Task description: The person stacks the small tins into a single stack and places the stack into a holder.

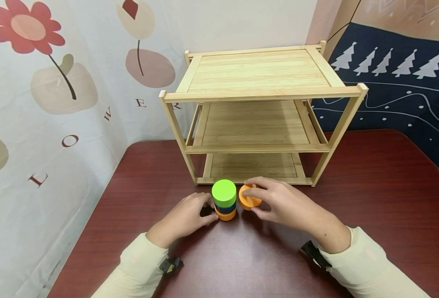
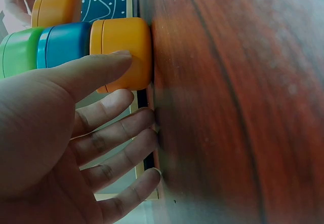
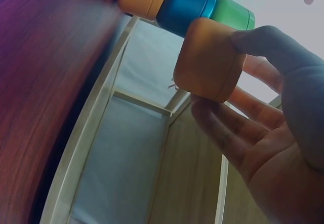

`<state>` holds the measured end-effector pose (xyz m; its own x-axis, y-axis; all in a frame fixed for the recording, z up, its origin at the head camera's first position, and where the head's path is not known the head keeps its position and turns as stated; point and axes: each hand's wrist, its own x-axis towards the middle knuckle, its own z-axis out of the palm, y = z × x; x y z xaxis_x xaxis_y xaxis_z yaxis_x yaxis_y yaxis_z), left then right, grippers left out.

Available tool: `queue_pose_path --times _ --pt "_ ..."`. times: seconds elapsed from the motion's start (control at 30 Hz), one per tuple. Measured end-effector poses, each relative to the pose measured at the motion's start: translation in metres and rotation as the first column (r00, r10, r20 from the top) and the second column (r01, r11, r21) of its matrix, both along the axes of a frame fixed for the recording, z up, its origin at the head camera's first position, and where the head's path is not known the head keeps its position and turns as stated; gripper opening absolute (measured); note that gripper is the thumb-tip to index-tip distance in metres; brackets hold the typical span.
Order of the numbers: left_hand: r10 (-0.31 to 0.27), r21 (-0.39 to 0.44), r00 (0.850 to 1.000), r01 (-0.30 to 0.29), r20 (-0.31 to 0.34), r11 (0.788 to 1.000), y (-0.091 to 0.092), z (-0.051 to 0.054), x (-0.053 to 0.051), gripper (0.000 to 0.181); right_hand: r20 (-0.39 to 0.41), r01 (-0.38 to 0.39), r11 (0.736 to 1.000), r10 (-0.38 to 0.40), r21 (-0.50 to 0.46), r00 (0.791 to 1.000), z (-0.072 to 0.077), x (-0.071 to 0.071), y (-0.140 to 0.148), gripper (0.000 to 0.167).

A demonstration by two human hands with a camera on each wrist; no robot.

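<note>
Three round containers stand stacked on the table: orange (image 1: 225, 214) at the bottom, dark blue (image 2: 66, 40) in the middle, green (image 1: 224, 193) on top. My left hand (image 1: 186, 217) is at the stack's left, its thumb and index finger against the bottom orange container (image 2: 121, 44), the other fingers spread loosely in the left wrist view. A second orange container (image 3: 207, 59) is pinched between the thumb and fingers of my right hand (image 3: 283, 143), raised off the table just right of the stack. In the head view the right hand (image 1: 288, 205) partly covers it.
A three-level wooden rack (image 1: 256, 93) stands directly behind the stack on the dark red table (image 1: 145, 178). A flower-print cloth (image 1: 92, 78) hangs at the left and back, and a dark cloth with white trees (image 1: 398, 91) at the right.
</note>
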<state>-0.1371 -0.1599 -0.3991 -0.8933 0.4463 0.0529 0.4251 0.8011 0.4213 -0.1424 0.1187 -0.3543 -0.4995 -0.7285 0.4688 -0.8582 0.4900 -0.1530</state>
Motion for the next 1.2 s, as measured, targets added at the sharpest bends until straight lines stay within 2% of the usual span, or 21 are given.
queue_pose_path --times 0.27,0.7,1.0,1.2 --pt "0.012 -0.009 1.0 -0.012 0.014 1.0 0.0 0.001 0.001 0.024 0.011 -0.002 1.0 0.002 -0.011 1.0 0.002 0.0 0.0 0.036" --pt "0.008 -0.01 1.0 -0.008 -0.001 1.0 -0.001 0.0 0.0 0.023 0.052 0.013 0.999 -0.01 -0.05 0.999 0.009 0.002 0.0 0.039" --pt "0.008 -0.006 1.0 -0.008 0.005 1.0 -0.001 0.0 0.0 0.023 0.023 0.003 0.997 -0.001 -0.072 1.0 0.01 0.003 -0.001 0.039" --pt "0.01 -0.006 1.0 -0.01 0.016 1.0 0.0 0.0 0.0 0.023 -0.017 -0.022 0.993 0.02 -0.119 1.0 0.013 0.005 -0.001 0.04"
